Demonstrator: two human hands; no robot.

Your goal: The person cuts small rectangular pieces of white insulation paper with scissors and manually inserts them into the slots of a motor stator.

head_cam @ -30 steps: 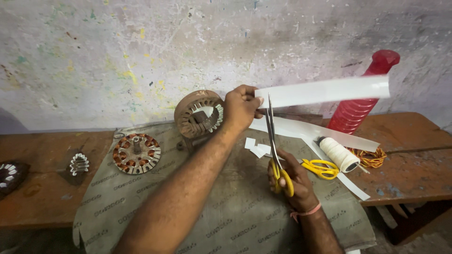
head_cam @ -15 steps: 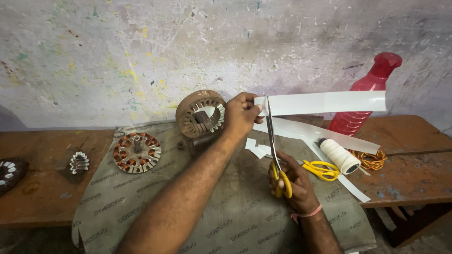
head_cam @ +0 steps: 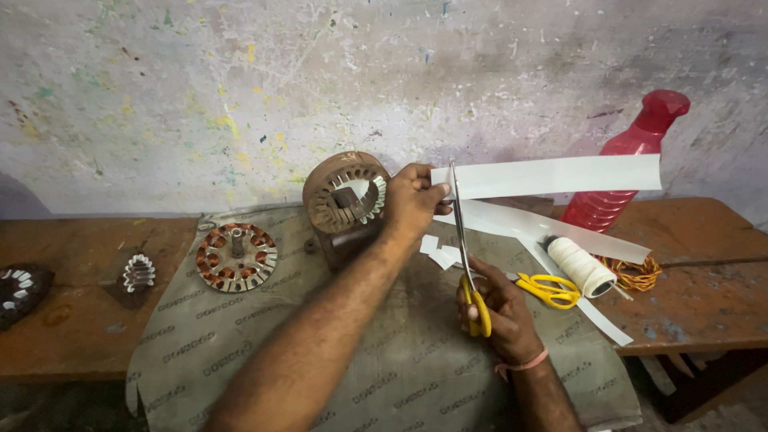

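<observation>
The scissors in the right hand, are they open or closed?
Cannot tell: the scissors meet the white paper strip edge-on, blades looking like one line.

The left arm is stretched forward and up, its hand (head_cam: pixel 412 200) raised with fingers pinched shut around a strip's end. The right hand (head_cam: pixel 500 308) is held lower and nearer the body, fingers curled closed through scissor handles, wrist turned so the knuckles point forward.
</observation>
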